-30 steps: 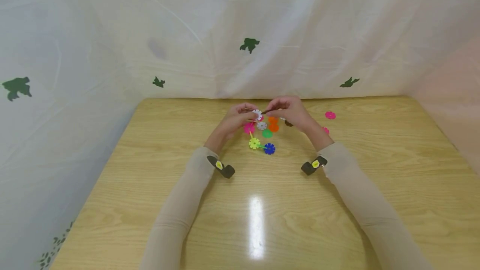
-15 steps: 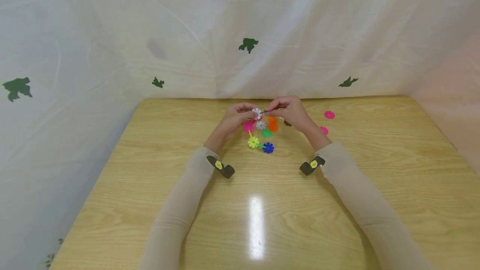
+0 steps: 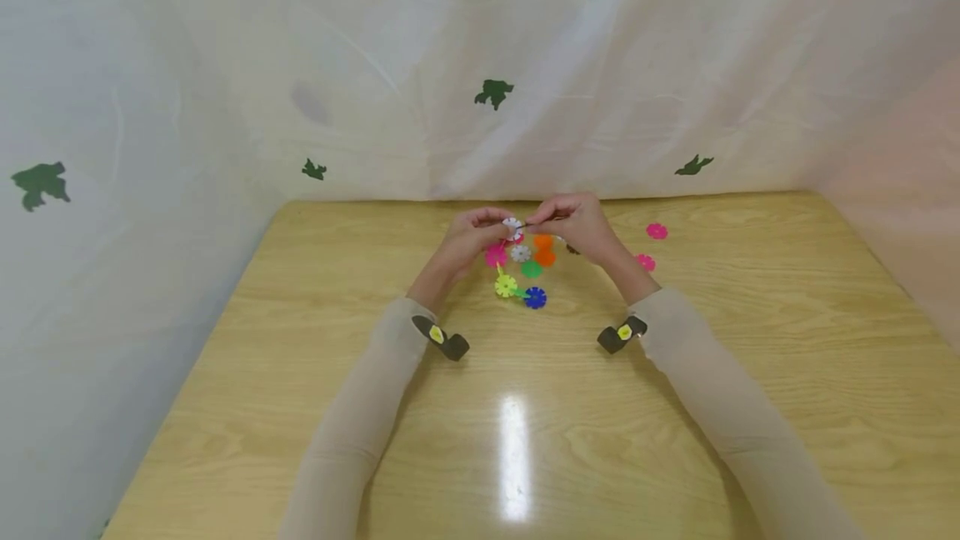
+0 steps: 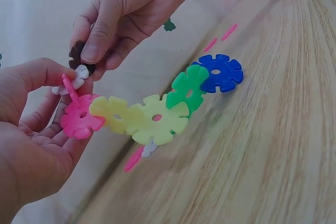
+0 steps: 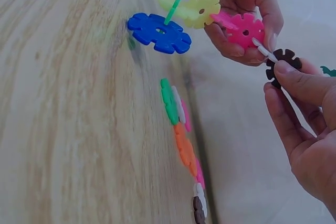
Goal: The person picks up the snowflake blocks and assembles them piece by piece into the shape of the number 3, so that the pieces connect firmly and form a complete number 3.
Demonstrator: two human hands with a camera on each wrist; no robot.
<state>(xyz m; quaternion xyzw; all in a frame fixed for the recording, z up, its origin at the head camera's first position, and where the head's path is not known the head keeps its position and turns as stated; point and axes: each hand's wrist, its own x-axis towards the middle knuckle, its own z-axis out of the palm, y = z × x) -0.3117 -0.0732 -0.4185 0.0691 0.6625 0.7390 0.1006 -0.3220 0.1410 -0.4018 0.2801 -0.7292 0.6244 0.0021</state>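
My left hand [image 3: 472, 240] holds one end of a chain of slotted flower-shaped plastic discs. From the free end it runs through a blue disc [image 4: 223, 80], a green disc [image 4: 181, 85], two yellow discs [image 4: 144, 129], two pink discs [image 4: 73, 121] and a white disc [image 4: 80, 80]. Between thumb and fingers, my right hand [image 3: 581, 225] pinches a dark brown disc [image 5: 289, 57]. That disc's edge meets the white disc in the right wrist view; how deep their slots sit is too small to tell. The chain hangs above the tabletop.
Loose discs lie on the wooden table [image 3: 337, 407] beneath the hands: green [image 3: 532, 269], light grey [image 3: 521, 254], orange [image 3: 545, 257] and a partly hidden brown one [image 3: 573, 249]. Two pink discs [image 3: 657, 231] lie further right. A patterned cloth [image 3: 390, 107] hangs behind the table.
The right hand has shifted slightly left, and the brown disc has come closer to the white disc and turned more edge-on. The left hand stays nearly in place.
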